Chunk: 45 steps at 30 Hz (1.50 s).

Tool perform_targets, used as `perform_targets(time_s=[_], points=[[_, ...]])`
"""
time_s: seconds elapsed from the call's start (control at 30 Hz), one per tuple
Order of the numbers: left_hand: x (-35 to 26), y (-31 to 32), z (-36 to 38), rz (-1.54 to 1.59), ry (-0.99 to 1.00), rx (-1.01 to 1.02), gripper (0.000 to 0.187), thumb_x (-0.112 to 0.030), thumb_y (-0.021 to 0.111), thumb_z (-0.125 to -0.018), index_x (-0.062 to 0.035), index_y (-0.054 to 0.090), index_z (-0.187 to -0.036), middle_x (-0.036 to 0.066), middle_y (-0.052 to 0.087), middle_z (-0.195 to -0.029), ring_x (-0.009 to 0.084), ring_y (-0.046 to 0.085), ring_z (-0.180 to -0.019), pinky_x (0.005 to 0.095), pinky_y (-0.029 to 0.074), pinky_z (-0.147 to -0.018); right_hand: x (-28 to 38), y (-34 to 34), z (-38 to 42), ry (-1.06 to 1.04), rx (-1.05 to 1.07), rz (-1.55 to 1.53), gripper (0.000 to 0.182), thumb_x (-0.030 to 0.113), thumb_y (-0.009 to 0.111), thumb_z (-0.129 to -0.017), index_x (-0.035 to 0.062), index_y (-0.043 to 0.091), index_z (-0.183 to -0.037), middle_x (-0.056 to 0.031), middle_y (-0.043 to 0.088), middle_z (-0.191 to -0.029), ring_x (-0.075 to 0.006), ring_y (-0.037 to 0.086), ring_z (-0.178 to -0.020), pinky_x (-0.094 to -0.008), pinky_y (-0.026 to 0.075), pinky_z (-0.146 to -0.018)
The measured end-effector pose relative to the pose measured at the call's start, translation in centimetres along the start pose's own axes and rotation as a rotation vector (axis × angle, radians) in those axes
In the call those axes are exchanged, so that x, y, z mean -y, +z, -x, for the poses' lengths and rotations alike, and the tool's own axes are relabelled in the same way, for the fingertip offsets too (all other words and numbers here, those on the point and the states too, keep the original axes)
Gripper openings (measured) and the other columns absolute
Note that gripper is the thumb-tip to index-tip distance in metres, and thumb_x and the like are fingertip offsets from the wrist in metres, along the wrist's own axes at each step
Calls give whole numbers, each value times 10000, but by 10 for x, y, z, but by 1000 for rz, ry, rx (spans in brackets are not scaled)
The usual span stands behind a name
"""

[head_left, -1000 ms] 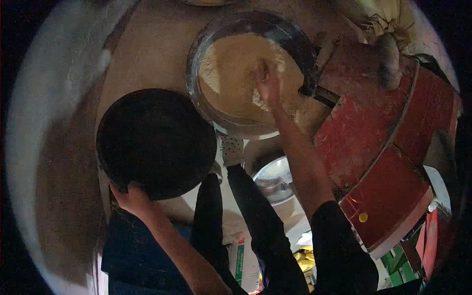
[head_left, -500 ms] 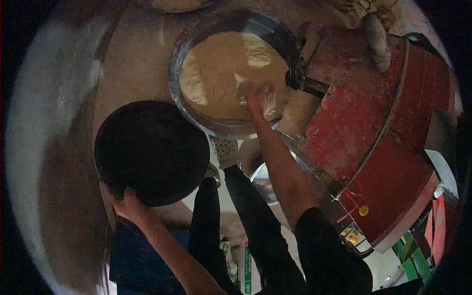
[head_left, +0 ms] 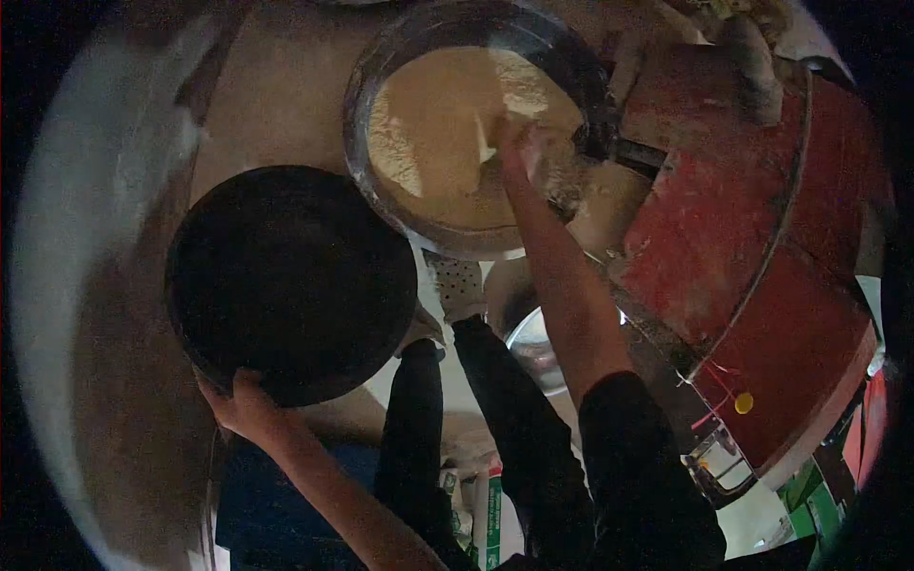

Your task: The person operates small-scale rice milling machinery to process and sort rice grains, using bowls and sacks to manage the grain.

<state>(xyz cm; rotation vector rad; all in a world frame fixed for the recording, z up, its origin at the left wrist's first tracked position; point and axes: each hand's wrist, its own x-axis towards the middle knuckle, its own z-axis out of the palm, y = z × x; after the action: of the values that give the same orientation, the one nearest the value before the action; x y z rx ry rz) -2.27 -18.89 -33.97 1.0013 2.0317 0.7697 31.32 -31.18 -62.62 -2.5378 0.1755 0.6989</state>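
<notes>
A wide, dark round pan (head_left: 295, 285) is on the left, its inside nearly black. My left hand (head_left: 236, 404) grips its near left rim, thumb over the edge. Beyond and to the right stands a large metal basin (head_left: 358, 152) holding a pale tan, flour-like powder (head_left: 433, 114). My right hand (head_left: 528, 160) is inside the basin at the powder's right side; motion smears its fingers.
A worn red panelled structure (head_left: 705, 209) fills the right side, with a yellow tag (head_left: 744, 403) hanging on it. A shiny metal bowl (head_left: 538, 350) sits below the basin, beside my right forearm. My legs (head_left: 414, 409) extend between my arms.
The dark pan looks larger and slightly higher in view, still in my left hand. My right hand has shifted within the powder. The whole scene has slid slightly up and right.
</notes>
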Motion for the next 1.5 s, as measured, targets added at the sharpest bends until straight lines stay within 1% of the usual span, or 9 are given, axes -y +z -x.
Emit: perform_targets(time_s=[0.13,0.47,0.53,0.67,0.77,0.93,1.2,1.27,1.5], points=[[-4,0,3,0,0,5,739,-4,431,-571,62,310,-1297,237,387,-1278,344,409,-1167,451,315,-1000,9,3,21,-383,490,-383,690,452,401,-893,26,157,-1378,-177,298,-1370,-326,289,-1262,-406,213,-1043],[-2,-9,3,-30,117,4,626,-47,472,-636,11,409,-1256,166,477,-1197,287,504,-1020,409,409,-893,43,-22,20,-152,352,-397,488,389,422,-902,46,438,-1248,-165,480,-1229,-256,482,-1116,-385,386,-903],[-16,-6,15,14,129,30,621,-46,468,-638,18,407,-1253,175,476,-1202,296,496,-1038,409,395,-910,51,-36,11,-600,-186,101,300,232,564,-824,41,552,-1054,-151,606,-915,-269,596,-780,-353,470,-683],[-54,-13,37,-126,170,20,672,2,417,-628,75,307,-1288,232,387,-1279,343,381,-1187,448,242,-1042,112,-101,69,-392,-66,353,203,172,530,-819,47,600,-963,-193,585,-961,-285,585,-850,-388,462,-681],[-75,-40,48,-140,290,86,631,15,414,-669,74,307,-1288,233,381,-1287,344,373,-1193,444,230,-1041,18,-76,28,-940,-21,1193,267,156,521,-809,35,573,-1042,-196,560,-1032,-308,545,-932,-427,416,-844],[-139,-129,63,-210,418,128,592,-3,407,-669,61,380,-1257,218,445,-1243,317,423,-1158,408,293,-1005,64,-135,174,-396,130,478,162,128,497,-802,27,558,-914,-203,567,-868,-308,555,-855,-445,426,-756],[-196,-264,59,-338,621,168,584,-32,392,-662,83,392,-1234,292,424,-1220,425,426,-1118,472,317,-979,162,-375,433,-569,23,136,221,179,518,-794,47,586,-959,-191,583,-907,-360,564,-839,-433,453,-696],[-191,-283,48,-320,644,219,578,-44,386,-658,95,404,-1219,307,433,-1197,433,435,-1103,484,320,-970,171,-436,482,-1156,-215,36,224,186,513,-814,60,562,-992,-176,573,-853,-352,560,-831,-461,436,-705],[-230,-315,64,-456,802,151,572,-67,391,-644,121,426,-1184,311,468,-1152,431,439,-1095,462,325,-969,198,-746,479,-720,-323,-456,115,127,539,-813,39,573,-880,-151,573,-834,-323,561,-795,-419,440,-665]])
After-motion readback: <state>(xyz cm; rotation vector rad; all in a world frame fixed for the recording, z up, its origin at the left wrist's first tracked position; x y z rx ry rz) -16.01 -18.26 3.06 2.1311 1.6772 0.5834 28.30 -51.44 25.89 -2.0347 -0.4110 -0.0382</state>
